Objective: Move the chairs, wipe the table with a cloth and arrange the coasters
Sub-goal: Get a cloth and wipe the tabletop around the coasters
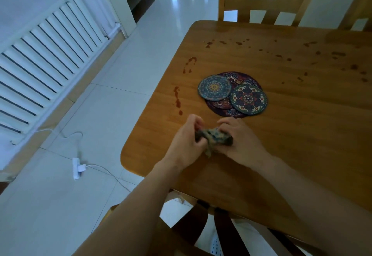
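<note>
A crumpled, patterned cloth [216, 138] is bunched between both of my hands over the near left part of the wooden table [291, 135]. My left hand [184, 141] grips its left end and my right hand [241, 143] grips its right end. Just beyond my hands lie round patterned coasters in an overlapping pile: a large dark one [237, 78] underneath, a blue one [214, 87] on the left, a green-rimmed one [248, 99] on the right. Reddish-brown spill marks [178, 100] dot the table's left edge and far side.
A wooden chair [267, 0] with a cloud cut-out stands at the table's far side, another chair [360, 8] at the far right. A chair back [201, 231] is right below me. A white radiator [44, 54] lines the left wall. A power strip [77, 168] with cable lies on the floor.
</note>
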Motion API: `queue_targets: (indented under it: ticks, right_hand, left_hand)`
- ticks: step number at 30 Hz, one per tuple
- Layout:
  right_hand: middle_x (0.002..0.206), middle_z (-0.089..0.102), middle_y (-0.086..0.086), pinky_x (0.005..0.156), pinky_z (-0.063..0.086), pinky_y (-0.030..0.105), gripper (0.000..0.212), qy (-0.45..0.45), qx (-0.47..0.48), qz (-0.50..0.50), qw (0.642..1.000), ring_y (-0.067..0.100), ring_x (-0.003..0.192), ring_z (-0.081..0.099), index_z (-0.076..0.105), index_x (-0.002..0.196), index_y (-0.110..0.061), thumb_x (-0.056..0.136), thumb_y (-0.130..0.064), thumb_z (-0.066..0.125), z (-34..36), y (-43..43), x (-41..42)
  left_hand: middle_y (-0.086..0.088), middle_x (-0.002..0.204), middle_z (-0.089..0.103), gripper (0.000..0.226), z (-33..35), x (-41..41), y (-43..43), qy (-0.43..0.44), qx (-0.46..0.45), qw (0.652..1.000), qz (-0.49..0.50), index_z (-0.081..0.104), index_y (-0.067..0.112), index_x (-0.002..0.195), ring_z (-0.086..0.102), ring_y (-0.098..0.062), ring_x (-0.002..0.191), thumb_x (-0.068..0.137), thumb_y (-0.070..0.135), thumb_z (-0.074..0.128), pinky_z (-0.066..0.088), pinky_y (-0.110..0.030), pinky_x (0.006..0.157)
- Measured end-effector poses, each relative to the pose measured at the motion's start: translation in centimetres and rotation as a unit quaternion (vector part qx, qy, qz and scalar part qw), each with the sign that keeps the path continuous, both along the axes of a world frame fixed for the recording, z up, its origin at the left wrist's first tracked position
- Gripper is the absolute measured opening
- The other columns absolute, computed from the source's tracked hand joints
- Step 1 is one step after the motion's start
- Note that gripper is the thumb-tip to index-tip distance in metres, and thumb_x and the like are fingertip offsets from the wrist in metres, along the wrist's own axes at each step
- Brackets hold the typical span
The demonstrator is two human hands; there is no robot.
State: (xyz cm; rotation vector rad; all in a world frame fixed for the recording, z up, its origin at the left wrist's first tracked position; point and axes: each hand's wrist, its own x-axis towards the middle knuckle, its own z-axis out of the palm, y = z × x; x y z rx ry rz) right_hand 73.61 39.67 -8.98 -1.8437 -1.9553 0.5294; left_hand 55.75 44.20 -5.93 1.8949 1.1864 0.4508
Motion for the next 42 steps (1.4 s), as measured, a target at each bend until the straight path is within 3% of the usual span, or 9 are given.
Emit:
queue_targets:
  ticks: [6,10,17,20,24,30,35,39,42]
  right_hand:
    - [0.113,0.061,-0.004,0.078,0.052,0.016,0.045,0.343,-0.055,-0.024,0.937,0.006,0.101,0.060,0.058,0.120,-0.020,0.080,-0.007,0.075,5.9,2.9,-1.1]
    - [0.077,0.060,0.004,0.061,0.047,0.023,0.006,0.324,0.019,-0.062,0.944,0.007,0.066,0.055,0.064,0.086,-0.006,0.085,-0.008,0.070,7.6,4.5,-1.9]
    - [0.085,0.067,0.005,0.063,0.053,0.018,0.028,0.363,-0.068,-0.068,0.927,0.004,0.073,0.064,0.064,0.093,-0.003,0.088,-0.030,0.068,8.8,5.4,-2.7]
    - [0.068,0.065,-0.008,0.054,0.044,0.010,0.028,0.429,-0.062,-0.112,0.894,-0.003,0.060,0.059,0.064,0.089,-0.003,0.094,-0.030,0.060,9.3,6.0,-3.3]
    - [0.074,0.068,-0.006,0.072,0.048,0.021,0.027,0.459,-0.065,-0.197,0.864,0.009,0.077,0.064,0.068,0.078,-0.015,0.093,-0.035,0.059,9.0,7.2,-5.7]
    - [0.076,0.069,0.005,0.057,0.049,0.011,0.035,0.449,-0.009,-0.315,0.836,0.007,0.065,0.065,0.071,0.086,-0.006,0.096,-0.037,0.056,9.2,8.0,-9.3]
    - [0.096,0.056,0.036,0.082,0.052,0.052,0.057,0.391,0.020,-0.311,0.866,0.044,0.087,0.060,0.054,0.100,0.010,0.098,-0.047,0.048,10.6,7.9,-11.3]
    - [0.074,0.044,0.023,0.062,0.044,0.041,0.049,0.353,0.055,-0.314,0.880,0.035,0.063,0.044,0.053,0.089,0.007,0.101,-0.041,0.047,12.0,7.2,-12.4]
    - [0.077,0.045,0.019,0.067,0.049,0.055,0.053,0.388,0.054,-0.376,0.840,0.035,0.067,0.044,0.054,0.091,0.007,0.097,-0.046,0.052,11.7,7.0,-12.7]
  left_hand:
    - [0.004,0.092,0.069,0.017,5.8,-2.0,3.9,-0.087,-0.028,0.995,0.027,0.065,0.019,0.103,0.067,-0.002,0.084,0.090,0.008,0.066,0.054,-0.015,0.072]
    - [0.005,0.086,0.071,0.010,8.1,-2.6,6.2,-0.057,0.010,0.998,-0.001,0.069,0.019,0.099,0.065,0.004,0.071,0.095,0.013,0.061,0.046,-0.007,0.062]
    - [0.004,0.082,0.067,0.018,7.4,-4.1,8.8,-0.031,0.023,0.999,-0.015,0.067,0.020,0.094,0.060,0.002,0.066,0.101,0.022,0.051,0.048,-0.012,0.060]
    - [-0.002,0.084,0.069,0.025,7.1,-5.0,9.6,-0.059,-0.034,0.998,0.008,0.069,0.015,0.093,0.063,-0.007,0.073,0.100,0.031,0.051,0.050,-0.016,0.065]
    - [-0.005,0.099,0.071,0.032,6.3,-6.3,10.1,-0.088,-0.147,0.984,-0.037,0.066,0.019,0.104,0.070,-0.021,0.092,0.088,0.046,0.064,0.060,-0.036,0.079]
    - [-0.001,0.094,0.073,0.027,5.0,-7.7,10.8,-0.175,-0.100,0.977,-0.075,0.073,0.019,0.107,0.070,-0.014,0.088,0.102,0.028,0.048,0.056,-0.024,0.071]
    - [-0.004,0.091,0.072,0.029,4.3,-8.4,11.8,-0.243,-0.066,0.967,-0.037,0.072,0.014,0.104,0.069,-0.015,0.087,0.103,0.025,0.045,0.057,-0.026,0.070]
    - [-0.001,0.086,0.071,0.029,4.5,-8.3,12.5,-0.272,-0.037,0.961,-0.033,0.070,0.014,0.100,0.069,-0.015,0.081,0.105,0.021,0.042,0.058,-0.031,0.067]
    - [-0.004,0.086,0.068,0.033,4.1,-7.9,12.6,-0.286,-0.038,0.956,0.055,0.069,0.013,0.092,0.065,-0.017,0.081,0.105,0.025,0.041,0.056,-0.038,0.071]
